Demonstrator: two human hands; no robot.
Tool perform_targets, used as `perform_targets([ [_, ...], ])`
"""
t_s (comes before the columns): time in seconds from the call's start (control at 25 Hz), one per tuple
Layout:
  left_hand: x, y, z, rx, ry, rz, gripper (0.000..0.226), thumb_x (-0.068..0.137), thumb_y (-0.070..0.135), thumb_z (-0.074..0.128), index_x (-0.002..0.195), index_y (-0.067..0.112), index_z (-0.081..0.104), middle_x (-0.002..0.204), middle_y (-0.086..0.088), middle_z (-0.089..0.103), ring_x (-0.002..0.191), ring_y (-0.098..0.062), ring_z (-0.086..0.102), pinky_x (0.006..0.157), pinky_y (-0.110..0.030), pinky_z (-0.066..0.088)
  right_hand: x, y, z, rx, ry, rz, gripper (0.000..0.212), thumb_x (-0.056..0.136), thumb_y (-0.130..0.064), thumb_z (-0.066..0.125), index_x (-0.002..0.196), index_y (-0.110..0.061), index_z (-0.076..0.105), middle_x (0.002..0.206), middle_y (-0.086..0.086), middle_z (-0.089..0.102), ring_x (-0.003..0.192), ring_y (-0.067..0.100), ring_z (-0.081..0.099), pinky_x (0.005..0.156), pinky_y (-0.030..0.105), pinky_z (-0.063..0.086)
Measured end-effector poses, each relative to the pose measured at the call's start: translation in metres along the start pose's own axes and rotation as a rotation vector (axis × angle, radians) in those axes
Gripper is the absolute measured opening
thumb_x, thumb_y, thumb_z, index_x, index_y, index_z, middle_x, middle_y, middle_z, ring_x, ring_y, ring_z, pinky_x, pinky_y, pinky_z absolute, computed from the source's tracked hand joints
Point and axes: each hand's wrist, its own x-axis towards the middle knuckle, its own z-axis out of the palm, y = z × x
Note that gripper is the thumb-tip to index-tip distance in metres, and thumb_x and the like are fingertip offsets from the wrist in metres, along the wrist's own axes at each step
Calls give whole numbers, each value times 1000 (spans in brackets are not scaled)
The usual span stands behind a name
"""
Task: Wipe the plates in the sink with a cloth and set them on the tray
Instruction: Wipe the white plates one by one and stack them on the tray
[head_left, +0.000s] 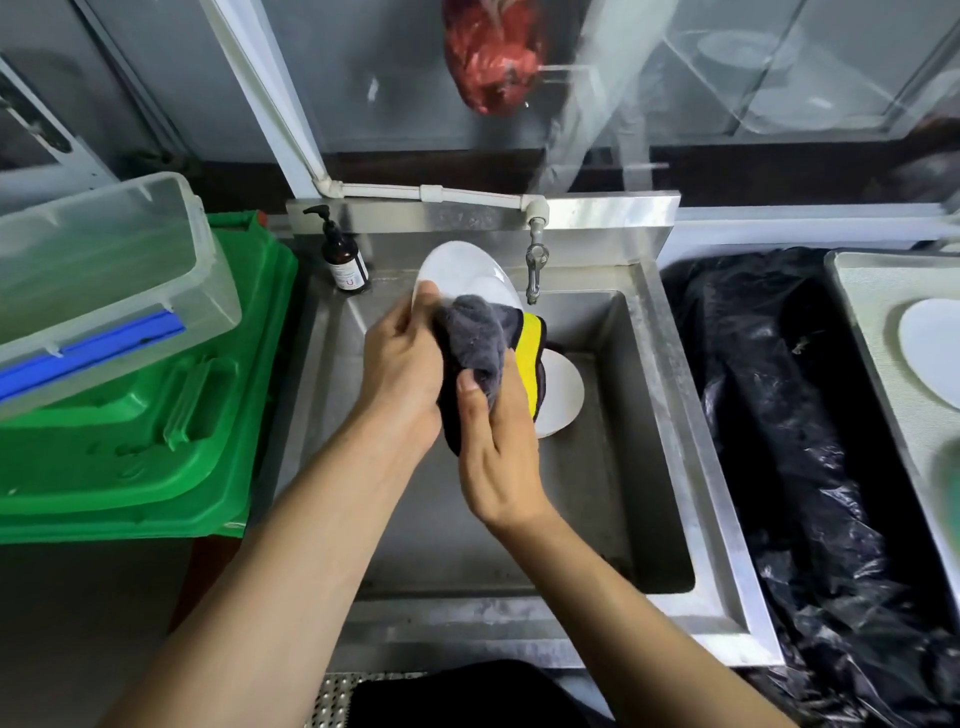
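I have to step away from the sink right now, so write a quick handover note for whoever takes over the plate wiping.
Left hand grips the rim of a white plate, held tilted above the sink.
Right hand holds the grey and yellow cloth against that plate.
Another white plate lies in the sink basin, partly under the cloth.
One plate on the tray sits at the far right.
Left: finish wiping the held plate, set it on the tray, then do the one in the sink.

White plate (462, 275) tilted over sink (623, 364), grey cloth (475, 332) (yellow-edged) against it
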Motion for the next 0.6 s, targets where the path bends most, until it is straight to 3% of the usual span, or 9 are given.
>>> perform_targets([
  [0.12, -3, 0, -2, 39, 20, 20, 26, 101, 35, 57, 80, 25, 69, 80, 13, 72, 86, -14, 65, 92, -38, 54, 10, 25, -9, 74, 140, 368, 62, 101, -57, 30, 157, -31, 36, 155, -13, 44, 145, 2, 37, 124, 43, 28],
  [0.2, -8, 2, 0, 67, 14, 23, 26, 102, 35, 56, 79, 28, 66, 69, 22, 69, 82, -7, 62, 89, -32, 53, 16, 32, -9, 146, 174, 502, 67, 97, -66, 30, 157, -36, 33, 157, -17, 41, 146, 0, 34, 126, 42, 24],
  [0.32, -9, 2, 7, 94, 22, 33, 31, 102, 34, 55, 75, 27, 66, 61, 22, 67, 75, -6, 62, 80, -24, 54, 8, 12, 2, 92, 131, 284, 60, 101, -62, 31, 155, -37, 36, 162, -8, 38, 153, 9, 28, 127, 47, 20],
  [0.4, -5, 5, 7, -15, 21, -46, 39, 102, 30, 57, 67, 20, 71, 64, 7, 70, 74, -21, 65, 81, -33, 56, -5, -7, 6, 64, 44, 78, 52, 107, -53, 31, 157, -42, 29, 168, -8, 28, 157, 12, 18, 128, 52, 14],
  [0.44, -3, 7, 7, -84, 6, -85, 40, 101, 29, 57, 66, 17, 71, 67, -2, 70, 73, -27, 65, 81, -40, 57, -12, -11, 5, 39, -2, 1, 50, 108, -51, 29, 157, -43, 27, 169, -16, 22, 158, 11, 14, 128, 54, 12],
  [0.52, -2, 7, 5, -87, 4, -86, 34, 102, 27, 56, 72, 17, 69, 64, 1, 70, 66, -21, 68, 72, -36, 58, -26, -2, 1, 0, -66, -54, 54, 108, -53, 26, 160, -41, 20, 167, -29, 14, 159, 11, 10, 127, 56, 11],
  [0.6, 1, 5, 3, -35, 43, -50, 25, 102, 29, 57, 80, 22, 66, 70, 12, 72, 76, -11, 72, 76, -31, 60, -43, 19, 0, -3, -36, 21, 63, 107, -55, 28, 163, -31, 18, 170, -15, 18, 159, 14, 14, 128, 53, 14],
])
